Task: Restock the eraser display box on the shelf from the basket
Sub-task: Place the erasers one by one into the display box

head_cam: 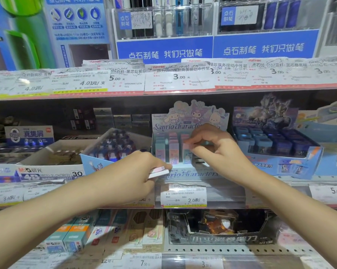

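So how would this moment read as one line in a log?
left hand: holds spare erasers | right hand: fingers pinch eraser into display box | restock: ongoing

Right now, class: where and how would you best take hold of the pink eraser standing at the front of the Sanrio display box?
Pinch the pink eraser by its exposed top edge, from above and the front: it stands upright, packed between neighbours, behind the display box front lip.

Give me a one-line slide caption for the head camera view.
Right hand places a pink eraser into the pastel cardboard display box while left hand holds spare erasers.
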`<state>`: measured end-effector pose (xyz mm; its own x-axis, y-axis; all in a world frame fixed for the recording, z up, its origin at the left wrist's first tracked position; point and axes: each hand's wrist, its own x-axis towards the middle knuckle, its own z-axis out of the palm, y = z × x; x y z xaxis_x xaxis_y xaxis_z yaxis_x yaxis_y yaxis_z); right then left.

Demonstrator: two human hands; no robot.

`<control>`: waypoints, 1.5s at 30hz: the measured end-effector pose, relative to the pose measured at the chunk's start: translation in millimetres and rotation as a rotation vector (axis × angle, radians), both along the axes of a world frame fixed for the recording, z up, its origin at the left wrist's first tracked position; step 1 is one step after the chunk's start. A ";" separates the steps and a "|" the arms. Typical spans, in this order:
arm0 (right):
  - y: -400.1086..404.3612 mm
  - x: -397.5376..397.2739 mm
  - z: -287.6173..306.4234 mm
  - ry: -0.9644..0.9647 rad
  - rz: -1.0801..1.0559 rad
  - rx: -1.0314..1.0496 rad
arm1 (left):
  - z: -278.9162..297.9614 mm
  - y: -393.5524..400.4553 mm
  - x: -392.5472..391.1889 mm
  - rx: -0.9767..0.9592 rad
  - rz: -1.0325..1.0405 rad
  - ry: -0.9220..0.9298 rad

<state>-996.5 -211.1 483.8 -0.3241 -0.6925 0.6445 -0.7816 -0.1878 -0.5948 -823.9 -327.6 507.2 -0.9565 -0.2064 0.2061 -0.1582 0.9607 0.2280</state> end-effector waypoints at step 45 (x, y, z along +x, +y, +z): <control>12.4 50.3 24.9 -0.694 0.233 0.045 | 19.5 9.5 -20.0 1.149 -0.124 0.698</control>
